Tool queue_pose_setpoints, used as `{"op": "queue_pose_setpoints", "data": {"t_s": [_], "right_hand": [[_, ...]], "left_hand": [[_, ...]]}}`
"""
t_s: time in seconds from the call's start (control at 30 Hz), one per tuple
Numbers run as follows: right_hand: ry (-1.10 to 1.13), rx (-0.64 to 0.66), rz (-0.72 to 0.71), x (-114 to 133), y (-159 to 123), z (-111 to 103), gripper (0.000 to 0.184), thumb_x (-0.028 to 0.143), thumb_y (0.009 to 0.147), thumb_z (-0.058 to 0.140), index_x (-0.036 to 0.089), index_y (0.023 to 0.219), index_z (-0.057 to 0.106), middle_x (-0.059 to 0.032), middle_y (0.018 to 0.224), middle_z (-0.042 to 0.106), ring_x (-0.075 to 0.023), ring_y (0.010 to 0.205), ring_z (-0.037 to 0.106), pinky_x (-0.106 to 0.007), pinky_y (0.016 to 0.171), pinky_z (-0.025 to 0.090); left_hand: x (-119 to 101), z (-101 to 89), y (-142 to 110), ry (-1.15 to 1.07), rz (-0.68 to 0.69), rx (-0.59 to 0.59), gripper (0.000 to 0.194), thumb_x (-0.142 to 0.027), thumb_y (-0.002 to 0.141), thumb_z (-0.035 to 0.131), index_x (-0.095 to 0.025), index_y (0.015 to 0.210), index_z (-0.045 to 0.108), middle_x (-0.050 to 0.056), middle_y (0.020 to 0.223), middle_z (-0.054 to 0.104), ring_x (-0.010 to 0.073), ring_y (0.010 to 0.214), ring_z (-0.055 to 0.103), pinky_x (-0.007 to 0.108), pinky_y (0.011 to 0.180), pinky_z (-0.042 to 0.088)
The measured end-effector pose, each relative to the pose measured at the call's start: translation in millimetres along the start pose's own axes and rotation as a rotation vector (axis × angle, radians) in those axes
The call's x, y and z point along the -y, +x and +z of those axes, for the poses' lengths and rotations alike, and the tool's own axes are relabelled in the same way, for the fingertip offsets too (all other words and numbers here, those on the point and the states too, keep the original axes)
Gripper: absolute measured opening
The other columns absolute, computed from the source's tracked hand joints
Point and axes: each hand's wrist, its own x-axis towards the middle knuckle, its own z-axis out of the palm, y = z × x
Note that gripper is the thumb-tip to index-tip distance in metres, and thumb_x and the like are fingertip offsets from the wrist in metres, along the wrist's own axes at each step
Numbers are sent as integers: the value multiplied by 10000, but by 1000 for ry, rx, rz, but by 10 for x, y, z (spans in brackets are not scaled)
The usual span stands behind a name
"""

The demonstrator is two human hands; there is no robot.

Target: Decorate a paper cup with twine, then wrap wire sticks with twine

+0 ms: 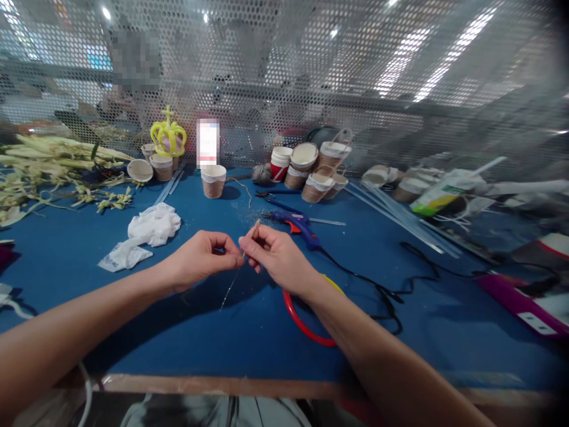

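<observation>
Head cam: strip (256, 228) btwn my hands, looks part-done.
R hand (282, 258) pinches it, L hand (201, 260) grips narrow, lower end; loose strand (229, 289) dangles, glue gun (297, 223) lies unheld.

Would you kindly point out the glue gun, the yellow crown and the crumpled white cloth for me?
Glue gun (290, 220): head view, on its blue body.
Yellow crown (168, 112): head view, on the cross at its top.
Crumpled white cloth (155, 225): head view, on its bunched middle.
</observation>
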Motion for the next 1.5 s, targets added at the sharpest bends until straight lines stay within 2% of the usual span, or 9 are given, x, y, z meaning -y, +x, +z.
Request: {"op": "queue_pose_setpoints", "data": {"t_s": [0.23,0.53,0.6,0.73,0.83,1.03,1.23,1.5], "right_hand": [[-162,-103,-60,-19,7,12,254,375,771,500,177,625,437,46,499,442,-77,443,410,-217,436,347],[-232,-154,-78,-53,14,35,286,367,762,523,166,579,433,50,502,416,-63,448,365,-204,425,308],[-181,-119,-73,-44,13,31,265,361,757,530,164,601,446,47,527,428,-61,455,379,-197,420,322],[34,32,-44,-11,11,5,174,334,777,505,163,752,486,35,607,474,-72,514,454,-187,438,393],[67,47,-16,-3,13,-11,165,307,782,499,159,714,471,39,580,462,-67,508,450,-177,436,397],[46,39,3,-37,27,-21,192,322,787,486,161,689,452,53,535,435,-56,458,416,-176,416,377],[-28,35,43,-30,21,-23,207,337,795,471,164,682,448,63,501,421,-55,425,403,-187,422,369],[-184,-56,-1,-5,4,1,238,345,792,474,172,633,429,60,472,425,-65,406,400,-203,419,343]], "left_hand": [[17,3,-4,53,35,-14,156,-262,643,589,-119,637,527,-40,577,472,63,529,377,201,505,281],[28,25,4,45,48,-26,130,-232,622,580,-122,590,520,-46,553,480,61,518,385,198,507,288],[23,13,2,29,34,-13,124,-220,630,581,-121,586,519,-55,524,459,50,492,360,189,478,264],[1,-22,0,-67,-64,46,131,-230,636,596,-119,614,529,-66,504,428,31,427,288,181,405,185],[-4,-47,6,-107,-82,77,168,-265,648,608,-118,634,529,-57,529,442,27,425,282,178,395,175],[0,-99,29,92,30,118,143,-257,711,556,-114,702,567,-47,564,463,40,475,327,179,436,228],[1,-105,39,296,127,65,151,-259,710,522,-116,675,554,-22,620,529,68,541,408,196,513,312],[-3,-68,32,257,114,35,137,-253,685,528,-124,640,537,-39,582,508,61,512,401,186,490,303]]}}
